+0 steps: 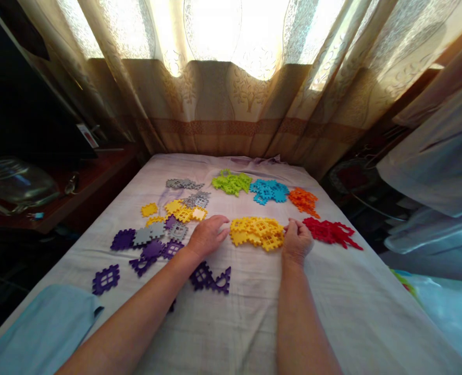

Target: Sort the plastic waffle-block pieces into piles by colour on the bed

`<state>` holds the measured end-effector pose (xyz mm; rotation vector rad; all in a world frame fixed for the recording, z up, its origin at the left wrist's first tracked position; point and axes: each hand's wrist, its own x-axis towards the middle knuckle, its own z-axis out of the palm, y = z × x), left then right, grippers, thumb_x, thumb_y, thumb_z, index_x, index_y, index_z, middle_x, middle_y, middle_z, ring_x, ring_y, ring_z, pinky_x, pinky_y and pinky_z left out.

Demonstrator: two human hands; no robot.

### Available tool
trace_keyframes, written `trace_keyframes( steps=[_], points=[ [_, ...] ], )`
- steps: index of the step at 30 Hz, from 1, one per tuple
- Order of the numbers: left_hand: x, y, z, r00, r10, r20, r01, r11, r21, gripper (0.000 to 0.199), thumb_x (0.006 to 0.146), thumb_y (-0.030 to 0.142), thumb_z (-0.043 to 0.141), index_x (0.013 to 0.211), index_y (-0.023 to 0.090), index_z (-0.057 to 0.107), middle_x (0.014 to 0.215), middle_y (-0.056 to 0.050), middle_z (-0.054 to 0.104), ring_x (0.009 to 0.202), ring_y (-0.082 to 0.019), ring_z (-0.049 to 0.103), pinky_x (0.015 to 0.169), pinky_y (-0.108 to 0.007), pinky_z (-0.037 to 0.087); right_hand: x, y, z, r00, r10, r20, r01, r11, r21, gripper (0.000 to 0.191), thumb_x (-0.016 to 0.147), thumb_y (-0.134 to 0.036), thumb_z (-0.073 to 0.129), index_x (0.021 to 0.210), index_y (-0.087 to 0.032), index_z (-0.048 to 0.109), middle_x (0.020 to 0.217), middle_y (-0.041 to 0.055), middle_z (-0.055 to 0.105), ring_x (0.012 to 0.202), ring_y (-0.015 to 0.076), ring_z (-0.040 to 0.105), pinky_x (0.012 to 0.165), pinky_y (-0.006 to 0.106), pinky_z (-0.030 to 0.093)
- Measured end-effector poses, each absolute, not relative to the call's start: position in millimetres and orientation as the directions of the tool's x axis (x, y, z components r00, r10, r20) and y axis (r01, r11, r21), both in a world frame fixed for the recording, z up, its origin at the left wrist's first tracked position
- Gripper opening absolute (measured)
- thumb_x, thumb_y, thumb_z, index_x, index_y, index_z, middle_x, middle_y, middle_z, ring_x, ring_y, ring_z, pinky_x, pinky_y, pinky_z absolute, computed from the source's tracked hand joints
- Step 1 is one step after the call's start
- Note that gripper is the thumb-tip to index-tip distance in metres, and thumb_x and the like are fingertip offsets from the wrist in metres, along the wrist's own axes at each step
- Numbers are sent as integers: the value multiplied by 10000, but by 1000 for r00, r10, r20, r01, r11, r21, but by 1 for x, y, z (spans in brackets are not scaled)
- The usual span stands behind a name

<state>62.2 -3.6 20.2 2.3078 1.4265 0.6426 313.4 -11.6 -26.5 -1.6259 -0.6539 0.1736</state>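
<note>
A pale sheet (250,323) covers the flat top, with small creases in it. At the far side hangs a long tan curtain (223,99) with trees on it, and bright light shines through its upper part. On the left is a dark red stand (113,161) with a big black screen (23,99) and a glass pot (15,179). On the right, pale clothes (434,151) hang down. A light blue cloth (43,328) lies at the near left.

The yellow pile (257,233) sits on the sheet between the two hands. The left hand (209,234) is just left of it, fingers held out and loose. The right hand (297,240) is at its right edge, fingers curled in; I cannot tell if they grip a piece.

Farther back are the green pile (232,183), blue pile (269,191) and orange pile (303,201). The red pile (332,232) lies right of the right hand. Purple bits (123,239), gray bits (148,234) and more yellow bits (184,213) are spread on the left.
</note>
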Motion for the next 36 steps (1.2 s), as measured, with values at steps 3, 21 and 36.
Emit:
trace_keyframes(
  steps=[3,21,36],
  points=[
    [23,8,30,310,929,201,829,-367,422,297,884,296,511,1119,211,672,1199,-68,694,1132,-201,630,1030,-324,465,314,-11,-27,824,505,256,311,-25,-950,338,740,-502,527,713,-191,655,532,-14,573,534,161,524,605,286,437],
    [-139,66,30,-187,980,-64,980,191,60,609,778,538,516,1250,174,639,1370,-143,598,1245,-339,559,1005,-385,444,313,-11,-27,827,499,258,314,-31,-949,369,750,-535,531,712,-191,658,524,-9,586,511,158,521,572,281,435],
    [4,36,44,254,952,171,877,-301,374,523,824,505,612,1263,222,612,1252,-74,672,1154,-243,610,1040,-364,436,311,-11,-22,823,492,284,346,-38,-937,378,751,-543,506,714,-195,650,530,1,590,519,168,521,576,293,435]
  ],
)
